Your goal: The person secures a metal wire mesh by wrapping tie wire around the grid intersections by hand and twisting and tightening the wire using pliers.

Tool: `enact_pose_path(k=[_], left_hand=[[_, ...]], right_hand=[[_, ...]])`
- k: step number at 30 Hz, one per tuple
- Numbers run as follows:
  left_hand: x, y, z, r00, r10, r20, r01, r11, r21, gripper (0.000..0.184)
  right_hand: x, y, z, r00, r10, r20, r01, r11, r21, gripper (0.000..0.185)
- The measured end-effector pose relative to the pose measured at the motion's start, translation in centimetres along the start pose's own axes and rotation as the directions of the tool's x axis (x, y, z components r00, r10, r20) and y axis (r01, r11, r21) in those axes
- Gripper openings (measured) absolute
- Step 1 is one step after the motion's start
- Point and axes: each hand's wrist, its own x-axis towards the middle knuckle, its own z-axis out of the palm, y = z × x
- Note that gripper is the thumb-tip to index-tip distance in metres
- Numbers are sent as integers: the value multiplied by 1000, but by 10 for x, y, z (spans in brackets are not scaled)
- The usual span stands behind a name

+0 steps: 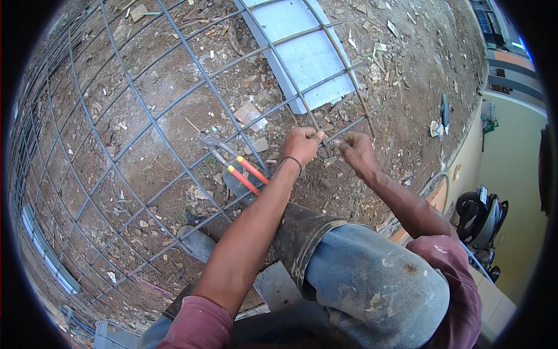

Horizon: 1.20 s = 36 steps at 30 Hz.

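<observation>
My left hand (303, 143) is closed in a pinch at a crossing near the corner of a rebar grid (200, 68). Just to its right, my right hand (357, 153) also pinches at the same edge bar. Whatever thin piece is between the fingers is too small to make out; it may be wire. To the left of my left forearm lie pincers (216, 145) with red and yellow handles, resting across the grid with their jaws pointing away from me. The forearm hides the ends of their handles.
A pale grey board (311, 55) lies under the grid ahead. My boots (197, 243) stand among the bars on rubble-strewn soil. Another light strip (49, 250) lies at far left. On the right, a motorcycle (481, 218) stands by a wall, with a hose (446, 189) nearby.
</observation>
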Motion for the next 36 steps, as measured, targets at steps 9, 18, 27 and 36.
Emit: enact_pose_path(k=[9,18,27,36], left_hand=[[0,1,0,1000,7,-3,-7,1000,7,22],[9,-11,2,999,27,-22,-26,998,49,22],[17,-18,0,995,96,-13,-93,989,110,22],[15,-17,-1,998,52,37,-55,994,98,22]], right_hand=[[-34,-52,16,823,553,130,-545,706,452,25],[-37,-36,47,747,593,301,-572,341,746,15],[-97,-124,-2,587,-568,-577,270,809,-522,26],[-48,-178,182,557,-673,486,790,248,-561,62]])
